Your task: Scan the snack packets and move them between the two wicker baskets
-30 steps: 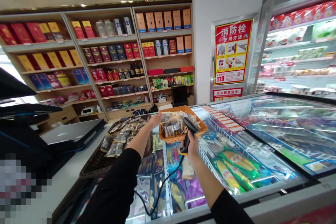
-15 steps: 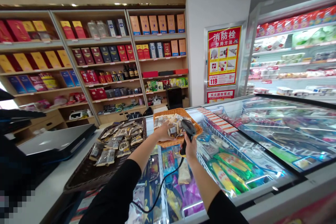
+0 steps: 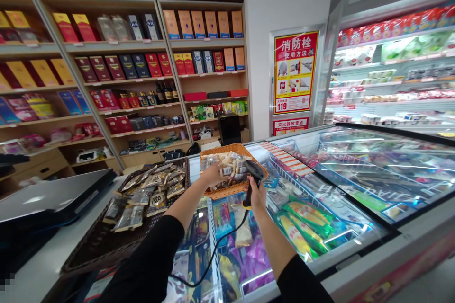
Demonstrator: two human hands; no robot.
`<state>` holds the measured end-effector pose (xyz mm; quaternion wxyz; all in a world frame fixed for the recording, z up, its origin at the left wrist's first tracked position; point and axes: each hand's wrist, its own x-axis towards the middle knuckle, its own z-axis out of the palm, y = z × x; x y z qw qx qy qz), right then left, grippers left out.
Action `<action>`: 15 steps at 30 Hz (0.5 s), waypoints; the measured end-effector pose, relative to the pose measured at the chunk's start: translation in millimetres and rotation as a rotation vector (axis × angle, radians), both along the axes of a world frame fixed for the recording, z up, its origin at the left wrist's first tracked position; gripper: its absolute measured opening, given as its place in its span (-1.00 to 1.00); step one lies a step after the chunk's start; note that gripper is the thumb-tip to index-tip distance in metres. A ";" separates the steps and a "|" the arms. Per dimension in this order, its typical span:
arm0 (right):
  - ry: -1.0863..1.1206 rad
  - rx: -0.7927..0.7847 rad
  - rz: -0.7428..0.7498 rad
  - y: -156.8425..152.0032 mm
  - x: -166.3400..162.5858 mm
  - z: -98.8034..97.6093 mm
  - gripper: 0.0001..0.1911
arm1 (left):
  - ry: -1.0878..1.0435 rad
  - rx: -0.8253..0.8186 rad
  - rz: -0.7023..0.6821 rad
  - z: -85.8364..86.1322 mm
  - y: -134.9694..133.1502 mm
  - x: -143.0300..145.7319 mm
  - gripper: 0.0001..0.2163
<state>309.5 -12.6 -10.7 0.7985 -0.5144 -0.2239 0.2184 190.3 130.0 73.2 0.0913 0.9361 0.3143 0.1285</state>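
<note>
My right hand grips the handle of a black barcode scanner, its head raised over the right side of an orange wicker basket. A black cable hangs from the handle and curves down to the left. Inside that basket lie small clear-and-tan snack packets. My left hand reaches over the basket's left side and rests on the packets, fingers stretched and apart. Its fingertips are partly lost among the wrappers. Left of it, a dark brown wicker basket holds more wrapped packets.
Under the orange basket is a glass-topped freezer with bagged goods inside. A flat dark device stands on the left counter. Shelves of boxed goods line the back; a lit display fridge is at right.
The view has shifted slightly to the right. My left hand has drawn a little toward the basket's left side. The scanner stays in my right hand above the basket's right side.
</note>
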 end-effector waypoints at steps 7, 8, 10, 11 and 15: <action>-0.125 -0.064 0.062 -10.1 13.4 -0.1 -0.60 | -0.220 0.293 0.088 0.6 -36.9 4.3 -0.25; -0.158 -0.060 0.055 -11.2 15.8 -1.1 -0.62 | -0.210 0.356 0.030 1.7 -40.9 4.3 -0.28; -0.225 -0.056 0.060 -12.5 21.6 -4.1 -0.65 | -0.088 0.414 -0.187 3.4 -43.7 3.4 -0.47; -0.253 -0.053 0.073 -12.8 24.7 -5.7 -0.66 | -0.008 0.416 -0.299 3.6 -42.8 2.8 -0.57; -0.342 -0.045 0.128 -11.9 34.4 -9.0 -0.69 | 0.123 0.401 -0.415 -3.3 -34.6 2.7 -0.67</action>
